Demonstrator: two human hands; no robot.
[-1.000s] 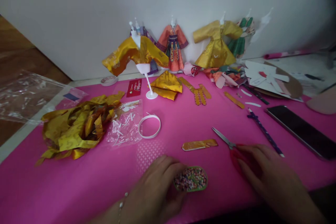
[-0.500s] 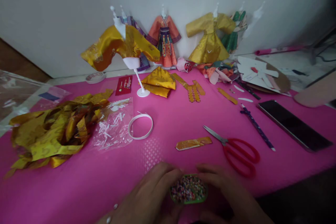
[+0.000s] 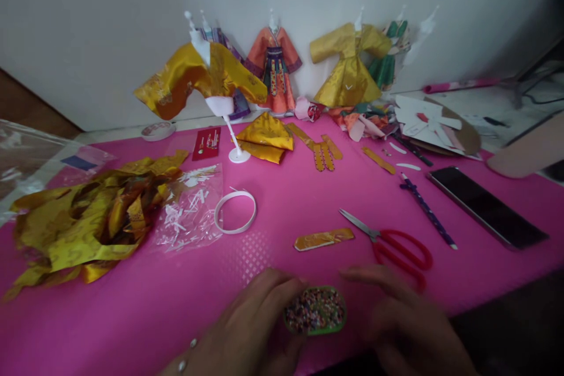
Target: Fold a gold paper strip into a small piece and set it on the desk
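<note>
A small green oval box [image 3: 315, 310] full of tiny multicoloured beads sits at the front of the pink mat. My left hand [image 3: 258, 323] grips its left end between fingers and thumb. To the right of the box, apart from it, is my right hand [image 3: 408, 317], slightly blurred. Its index finger stretches toward the left and nothing shows in its grasp. Red-handled scissors [image 3: 379, 238] lie just beyond the right hand, their lower handle loop partly behind it. A gold brocade strip [image 3: 324, 239] with a pointed end lies beyond the box.
Left are gold fabric scraps [image 3: 83, 223], a clear bag of white snippets [image 3: 189, 208] and a white tape ring [image 3: 235, 211]. Right lie a purple pen [image 3: 428, 210] and a phone [image 3: 487, 205]. Miniature robes, including an orange one [image 3: 275, 64], stand along the wall.
My right hand has let go of the bead box and moved right, toward the scissors' handles. My left hand has stayed on the box. The view has shifted slightly.
</note>
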